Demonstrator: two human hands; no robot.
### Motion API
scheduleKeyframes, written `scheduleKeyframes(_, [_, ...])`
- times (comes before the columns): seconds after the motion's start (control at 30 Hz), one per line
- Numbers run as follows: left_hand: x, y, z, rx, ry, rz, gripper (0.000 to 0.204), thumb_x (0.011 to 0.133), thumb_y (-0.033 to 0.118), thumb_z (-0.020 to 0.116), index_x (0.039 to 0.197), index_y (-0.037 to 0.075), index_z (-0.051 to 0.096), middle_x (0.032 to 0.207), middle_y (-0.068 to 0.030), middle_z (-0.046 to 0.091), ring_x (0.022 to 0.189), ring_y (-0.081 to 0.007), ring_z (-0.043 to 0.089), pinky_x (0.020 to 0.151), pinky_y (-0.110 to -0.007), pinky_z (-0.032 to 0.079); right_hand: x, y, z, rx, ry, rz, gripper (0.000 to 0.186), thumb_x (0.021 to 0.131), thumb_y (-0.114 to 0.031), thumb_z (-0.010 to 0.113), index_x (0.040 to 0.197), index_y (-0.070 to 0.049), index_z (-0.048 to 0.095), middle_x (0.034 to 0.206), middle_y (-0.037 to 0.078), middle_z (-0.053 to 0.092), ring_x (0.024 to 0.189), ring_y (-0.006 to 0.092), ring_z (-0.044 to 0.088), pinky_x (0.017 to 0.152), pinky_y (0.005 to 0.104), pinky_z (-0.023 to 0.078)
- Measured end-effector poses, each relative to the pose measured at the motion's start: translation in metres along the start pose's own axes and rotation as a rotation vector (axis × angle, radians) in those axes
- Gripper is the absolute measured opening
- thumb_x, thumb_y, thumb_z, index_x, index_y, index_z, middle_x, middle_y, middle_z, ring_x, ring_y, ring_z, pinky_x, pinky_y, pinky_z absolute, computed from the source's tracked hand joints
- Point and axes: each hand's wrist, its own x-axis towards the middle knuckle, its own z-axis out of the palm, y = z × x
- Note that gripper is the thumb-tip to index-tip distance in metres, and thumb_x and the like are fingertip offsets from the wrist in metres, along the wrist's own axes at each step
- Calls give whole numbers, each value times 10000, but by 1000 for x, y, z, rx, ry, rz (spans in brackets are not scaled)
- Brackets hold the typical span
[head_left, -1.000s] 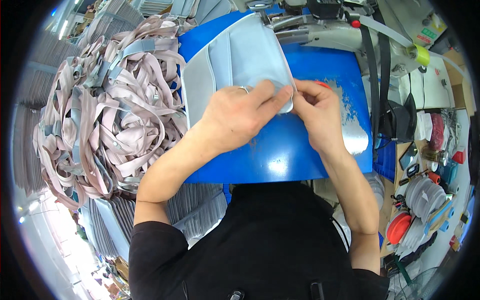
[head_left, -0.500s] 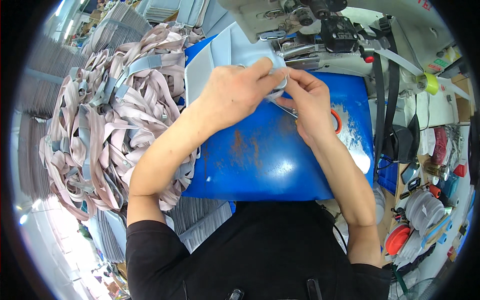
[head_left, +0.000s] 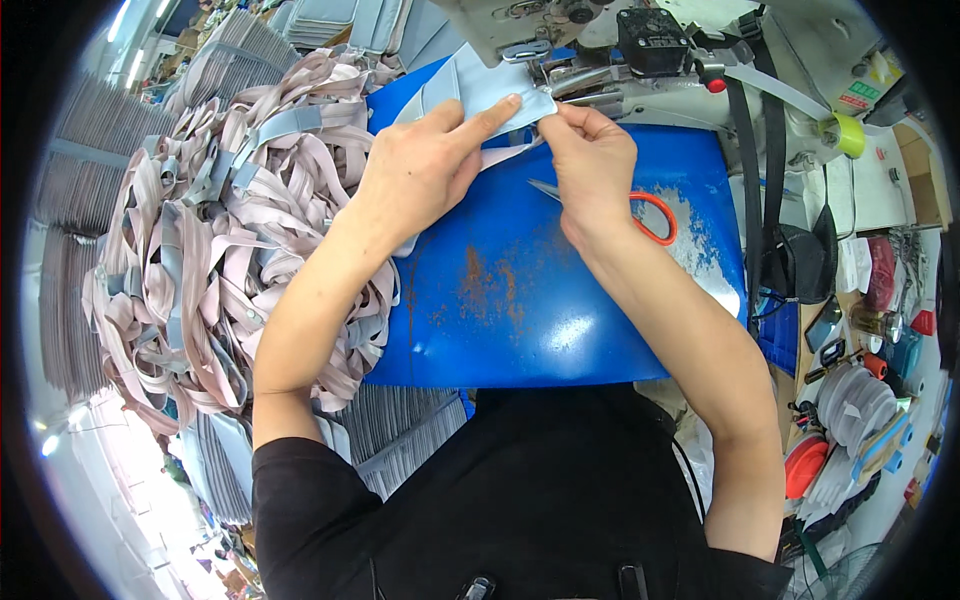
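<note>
A flat light grey-blue fabric piece (head_left: 490, 88) lies at the far side of the blue table, its right corner under the sewing machine (head_left: 560, 30). My left hand (head_left: 420, 165) grips its near edge, with a finger stretched over the top. With closed fingertips, my right hand (head_left: 592, 165) pinches the corner close to the machine's needle area. Below that edge, between my hands, runs a pale zipper-like strip (head_left: 508, 154). Orange-handled scissors (head_left: 655, 218) rest on the table, partly hidden beneath my right hand.
A large tangled heap of pink and grey straps (head_left: 230, 260) borders the table (head_left: 520, 340) on the left. Behind it rise stacks of grey panels (head_left: 90, 180). Black belts (head_left: 770, 180) hang at the right, near a cluttered shelf with white discs (head_left: 855, 410).
My hands have drawn apart and shifted slightly left. The fabric's corner has come into my right fingertips. The scissors are more exposed, and a small metal thing between my fingers no longer shows.
</note>
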Motion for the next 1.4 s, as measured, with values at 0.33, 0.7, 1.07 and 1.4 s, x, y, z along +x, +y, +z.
scheduleKeyframes(0.33, [41, -10, -43, 18, -222, 280, 501, 813, 31, 706, 1295, 162, 738, 811, -117, 551, 681, -307, 625, 641, -424, 518, -3, -26, -25, -222, -185, 71, 308, 830, -102, 771, 1104, 31, 730, 936, 86, 728, 835, 155, 664, 754, 323, 532])
scheduleKeyframes(0.7, [49, 8, -35, 206, -243, 242, 401, 806, 108, 739, 1204, 53, 737, 896, -131, 657, 695, -324, 712, 624, -410, 592, 5, -31, -21, -126, -192, 271, 185, 873, -158, 781, 1025, -54, 767, 904, -1, 692, 800, 98, 616, 693, 293, 505])
scheduleKeyframes(1.07, [46, 30, -20, 280, -234, 150, 412, 823, 90, 687, 1207, -59, 672, 902, -157, 677, 716, -312, 732, 613, -387, 594, 11, -24, -20, -77, -181, 275, 186, 883, -160, 795, 1020, -37, 767, 895, 1, 718, 761, 87, 628, 655, 278, 503])
scheduleKeyframes(1.4, [46, 61, 5, 134, -160, -72, 248, 793, 59, 651, 1001, -70, 615, 866, -186, 679, 686, -344, 718, 591, -386, 576, 8, -20, -27, -45, -209, 254, 258, 925, -175, 781, 1119, -7, 761, 995, 48, 757, 866, 110, 688, 685, 277, 530])
